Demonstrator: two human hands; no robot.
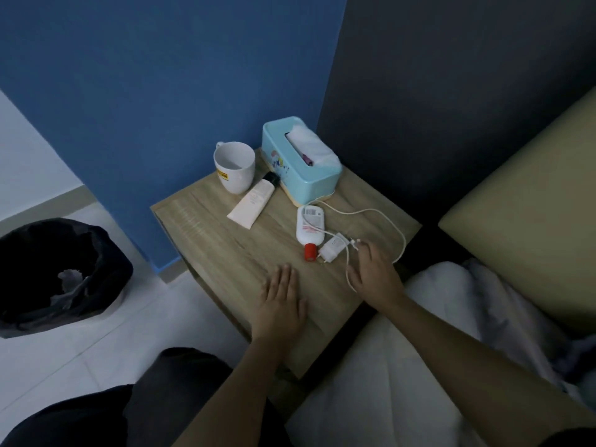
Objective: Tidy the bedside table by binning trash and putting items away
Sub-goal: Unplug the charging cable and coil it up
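- Left hand (280, 295) lay flat on the table (209, 240), fingers straight and together, holding nothing.
- Right hand (375, 272) bent its fingers over the charger cable (392, 221); I couldn't tell if they clamped it. The adapter (332, 250) sat just left of those fingertips.
- Judged step: gathering the charger. Next move calls for bunching the loose cable before lifting.
- Bin (29, 321), well left of the left fingers, held crumpled trash (69, 279); the mug (237, 182) beyond looked empty.

mug (233, 167) left of tissue box (309, 185) | bin (106, 253) left of table (225, 253)
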